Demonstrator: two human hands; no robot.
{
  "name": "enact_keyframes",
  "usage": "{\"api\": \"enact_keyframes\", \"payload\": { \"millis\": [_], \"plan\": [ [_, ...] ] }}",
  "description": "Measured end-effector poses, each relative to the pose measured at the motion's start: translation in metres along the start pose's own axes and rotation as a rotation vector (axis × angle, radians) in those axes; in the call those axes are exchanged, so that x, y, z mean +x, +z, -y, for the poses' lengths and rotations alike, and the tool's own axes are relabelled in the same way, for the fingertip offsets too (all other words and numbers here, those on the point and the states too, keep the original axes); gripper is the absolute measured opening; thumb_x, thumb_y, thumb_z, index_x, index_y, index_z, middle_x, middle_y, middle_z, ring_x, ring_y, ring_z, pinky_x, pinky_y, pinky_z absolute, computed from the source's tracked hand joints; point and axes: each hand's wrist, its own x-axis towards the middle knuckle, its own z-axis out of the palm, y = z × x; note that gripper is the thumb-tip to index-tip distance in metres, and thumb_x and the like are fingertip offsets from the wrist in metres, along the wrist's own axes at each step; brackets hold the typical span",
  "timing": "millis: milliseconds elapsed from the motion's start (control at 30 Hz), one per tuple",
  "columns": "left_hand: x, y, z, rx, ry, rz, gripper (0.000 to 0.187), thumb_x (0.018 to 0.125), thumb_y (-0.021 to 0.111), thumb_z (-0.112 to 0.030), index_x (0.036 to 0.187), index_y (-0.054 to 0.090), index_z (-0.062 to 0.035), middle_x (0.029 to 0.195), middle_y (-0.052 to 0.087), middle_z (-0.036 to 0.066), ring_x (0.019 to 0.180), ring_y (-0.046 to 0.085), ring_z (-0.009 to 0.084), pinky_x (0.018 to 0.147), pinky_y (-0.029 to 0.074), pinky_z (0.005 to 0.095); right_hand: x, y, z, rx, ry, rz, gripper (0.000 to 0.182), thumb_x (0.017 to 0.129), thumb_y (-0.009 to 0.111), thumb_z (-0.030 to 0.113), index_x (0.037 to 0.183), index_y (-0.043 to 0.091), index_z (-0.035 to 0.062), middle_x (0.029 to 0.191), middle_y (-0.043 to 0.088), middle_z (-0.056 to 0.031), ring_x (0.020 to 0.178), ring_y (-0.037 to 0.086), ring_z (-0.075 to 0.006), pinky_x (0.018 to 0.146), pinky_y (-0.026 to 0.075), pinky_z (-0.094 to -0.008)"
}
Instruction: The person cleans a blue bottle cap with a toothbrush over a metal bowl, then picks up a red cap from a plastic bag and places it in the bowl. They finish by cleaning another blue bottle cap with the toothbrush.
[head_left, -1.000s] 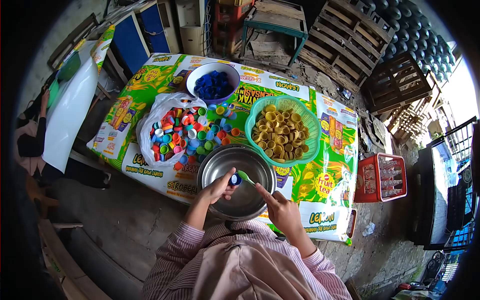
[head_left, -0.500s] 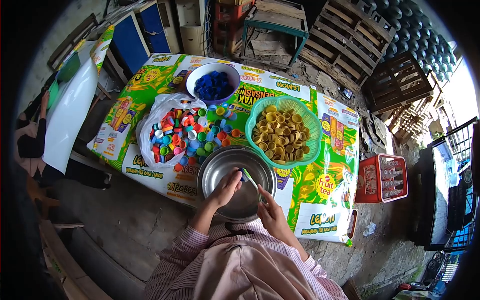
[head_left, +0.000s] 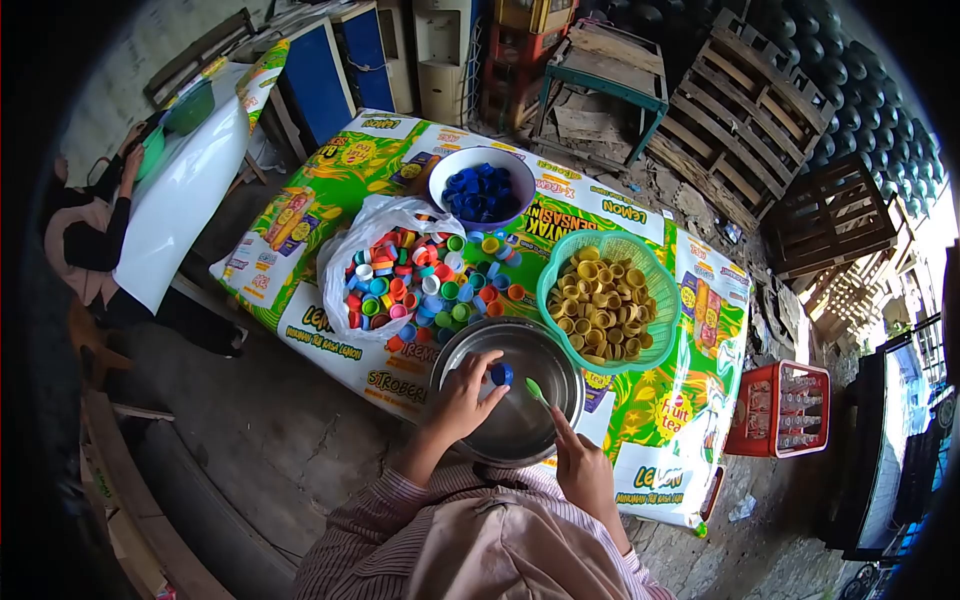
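My left hand (head_left: 462,402) is over the steel bowl (head_left: 447,440), pinching a blue bottle cap (head_left: 501,374) between thumb and fingertips. On the right side of the bowl, my right hand (head_left: 582,462) grips a slim tool with a light green end (head_left: 534,388) that points toward the cap. A small gap shows between the tool's tip and the cap. What kind of tool it is I cannot make out. Beyond the bowl lie loose colourful bottle caps (head_left: 452,290), spilling from a white plastic bag (head_left: 335,262).
A green basket (head_left: 660,300) of yellowish caps stands right of the bowl. Behind the bag is a white bowl (head_left: 440,180) of blue caps. The table cover (head_left: 640,430) is printed green. A red crate (head_left: 740,420) of bottles sits at right. Another person's hand (head_left: 133,165) shows far left.
The view has shifted, so the table appears further right. The tool's tip has come away from the blue cap, and my two hands are further apart.
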Motion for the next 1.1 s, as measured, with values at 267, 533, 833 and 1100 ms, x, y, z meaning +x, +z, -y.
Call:
{"api": "enact_keyframes", "payload": {
  "millis": [267,533,833,1100],
  "plan": [
    [-0.007,-0.016,-0.029,0.226,0.042,0.087,0.034,0.077,0.064,-0.021,0.108,0.055,-0.0109,0.097,0.056,0.006,0.089,0.054,0.0259,0.078,0.040,0.0377,-0.004,0.004,-0.001,0.041,-0.015,-0.052,0.049,0.085,0.052,0.011,0.132,0.041,0.0233,0.064,0.054,-0.0116,0.049,0.055,-0.0295,0.045,0.043,-0.0417],
    [0.012,-0.013,-0.011,0.322,0.032,0.073,0.038,0.078,0.061,-0.023,0.112,0.047,-0.0129,0.101,0.056,0.004,0.098,0.050,0.0220,0.081,0.027,0.0381,0.006,0.009,-0.009,0.115,0.020,-0.088,0.051,0.084,0.052,0.008,0.132,0.041,0.0201,0.066,0.055,-0.0116,0.052,0.056,-0.0286,0.047,0.044,-0.0411],
    [0.223,-0.015,0.074,0.154,-0.074,-0.128,0.039,0.084,0.059,-0.026,0.110,0.040,-0.0041,0.094,0.059,0.013,0.085,0.060,0.0249,0.073,0.047,0.0374,0.010,0.015,-0.016,0.098,0.026,-0.067,0.050,0.085,0.052,0.008,0.132,0.041,0.0196,0.067,0.057,-0.0119,0.052,0.057,-0.0296,0.048,0.045,-0.0409],
    [0.224,-0.008,0.107,0.180,0.130,-0.381,0.068,0.081,0.060,-0.021,0.133,0.023,0.0013,0.133,0.032,0.025,0.125,0.031,0.0370,0.103,0.027,0.0416,0.004,0.025,-0.016,0.127,0.055,-0.051,0.048,0.084,0.054,0.008,0.130,0.044,0.0177,0.068,0.058,-0.0129,0.054,0.058,-0.0298,0.048,0.045,-0.0403]
  ]
}}
